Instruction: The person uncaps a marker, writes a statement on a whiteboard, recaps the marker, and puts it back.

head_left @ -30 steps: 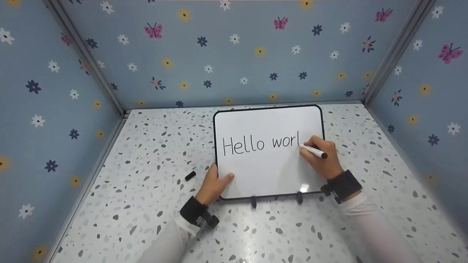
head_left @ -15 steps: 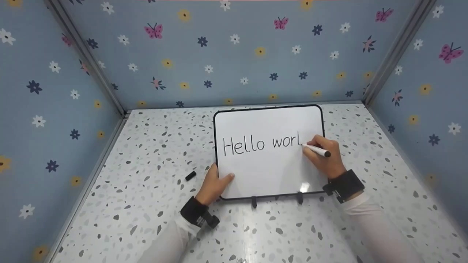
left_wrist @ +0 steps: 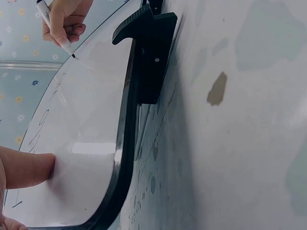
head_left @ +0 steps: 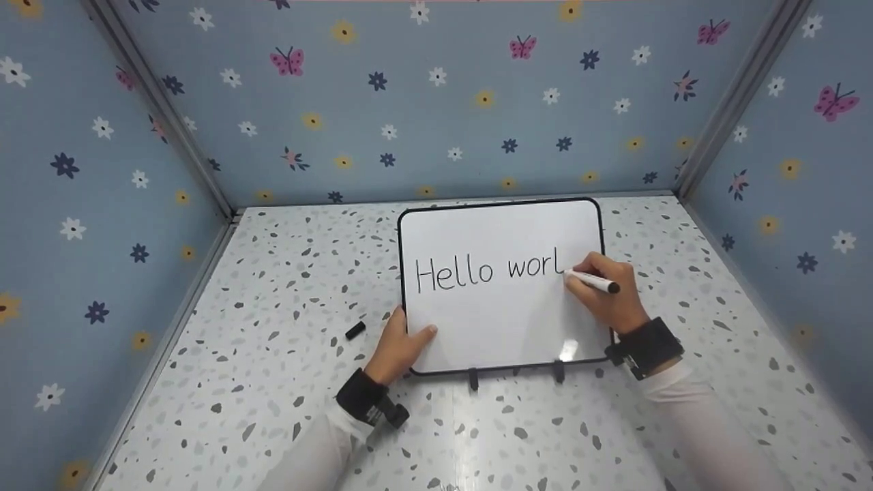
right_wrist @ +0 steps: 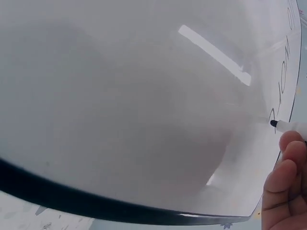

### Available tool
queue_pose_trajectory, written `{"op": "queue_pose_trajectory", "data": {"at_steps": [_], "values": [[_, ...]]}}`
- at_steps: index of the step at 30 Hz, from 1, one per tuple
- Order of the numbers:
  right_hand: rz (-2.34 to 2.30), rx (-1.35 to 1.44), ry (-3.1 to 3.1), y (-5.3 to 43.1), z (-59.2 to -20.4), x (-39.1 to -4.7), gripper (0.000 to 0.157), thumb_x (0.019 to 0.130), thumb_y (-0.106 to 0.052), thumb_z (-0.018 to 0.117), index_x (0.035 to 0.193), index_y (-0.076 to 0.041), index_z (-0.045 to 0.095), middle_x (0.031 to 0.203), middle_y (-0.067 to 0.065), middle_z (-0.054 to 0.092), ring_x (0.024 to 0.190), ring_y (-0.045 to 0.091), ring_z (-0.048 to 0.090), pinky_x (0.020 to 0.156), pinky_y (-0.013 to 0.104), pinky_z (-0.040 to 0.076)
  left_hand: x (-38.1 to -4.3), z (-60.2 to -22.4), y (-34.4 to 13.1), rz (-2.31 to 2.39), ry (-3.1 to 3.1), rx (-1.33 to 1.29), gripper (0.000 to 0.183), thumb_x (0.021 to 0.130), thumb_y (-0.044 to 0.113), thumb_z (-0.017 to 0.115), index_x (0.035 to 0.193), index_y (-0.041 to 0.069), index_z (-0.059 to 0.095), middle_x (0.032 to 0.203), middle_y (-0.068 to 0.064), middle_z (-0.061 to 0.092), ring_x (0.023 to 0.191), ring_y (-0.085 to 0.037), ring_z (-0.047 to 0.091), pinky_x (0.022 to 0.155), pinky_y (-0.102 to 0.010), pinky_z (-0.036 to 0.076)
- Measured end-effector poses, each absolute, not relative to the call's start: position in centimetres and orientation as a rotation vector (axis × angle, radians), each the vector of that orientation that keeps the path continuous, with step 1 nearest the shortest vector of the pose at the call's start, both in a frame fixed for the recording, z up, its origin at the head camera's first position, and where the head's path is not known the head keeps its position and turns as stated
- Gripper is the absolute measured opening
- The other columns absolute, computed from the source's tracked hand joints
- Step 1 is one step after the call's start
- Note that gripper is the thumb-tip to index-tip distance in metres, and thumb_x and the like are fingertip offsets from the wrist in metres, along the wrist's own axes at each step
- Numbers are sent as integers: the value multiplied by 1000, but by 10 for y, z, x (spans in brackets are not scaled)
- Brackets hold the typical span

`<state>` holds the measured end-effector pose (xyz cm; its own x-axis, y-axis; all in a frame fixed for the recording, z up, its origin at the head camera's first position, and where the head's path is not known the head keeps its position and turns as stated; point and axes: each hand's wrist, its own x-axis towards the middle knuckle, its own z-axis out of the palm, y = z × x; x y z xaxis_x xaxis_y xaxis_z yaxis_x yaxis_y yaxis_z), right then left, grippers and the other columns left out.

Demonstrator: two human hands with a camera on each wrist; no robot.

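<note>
A white board with a black frame point(head_left: 505, 320) bears the handwriting "Hello worl" point(head_left: 487, 267) in thin black letters. My left hand point(head_left: 397, 346) grips its lower left edge, thumb point(left_wrist: 31, 167) flat on the writing face and the other fingers mostly hidden behind. With my right hand point(head_left: 610, 300) I pinch a white marker point(head_left: 592, 280) with a black end. Its black tip point(right_wrist: 274, 123) is right at the last stroke in the right wrist view. Black feet point(head_left: 474, 378) stick out below the board's lower edge; one foot point(left_wrist: 153, 52) shows large in the left wrist view.
A small black marker cap point(head_left: 355, 331) lies on the speckled white tabletop point(head_left: 273, 293), left of the board. Blue walls point(head_left: 436, 102) with flowers and butterflies enclose the table at the back and both sides. Both wrists wear black bands point(head_left: 648, 344).
My right hand and the marker have shifted slightly right, and the "l" has gained a short foot at its base. My left hand, the board and the cap have stayed in place.
</note>
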<state>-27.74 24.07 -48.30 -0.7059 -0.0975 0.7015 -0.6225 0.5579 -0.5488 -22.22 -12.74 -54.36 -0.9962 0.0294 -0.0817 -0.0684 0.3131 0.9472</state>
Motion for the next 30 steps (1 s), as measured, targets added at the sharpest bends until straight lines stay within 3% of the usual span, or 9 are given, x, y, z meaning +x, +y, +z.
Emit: {"op": "queue_pose_trajectory", "data": {"at_steps": [30], "values": [[1059, 493, -2162, 249, -482, -288, 5, 79, 4, 73, 78, 1, 69, 67, 12, 73, 57, 4, 53, 55, 10, 38, -222, -544, -127, 1794, 2476, -62, 60, 99, 15, 70, 151, -5, 46, 152, -30, 56, 144, -44, 55, 127, -58, 41]]}}
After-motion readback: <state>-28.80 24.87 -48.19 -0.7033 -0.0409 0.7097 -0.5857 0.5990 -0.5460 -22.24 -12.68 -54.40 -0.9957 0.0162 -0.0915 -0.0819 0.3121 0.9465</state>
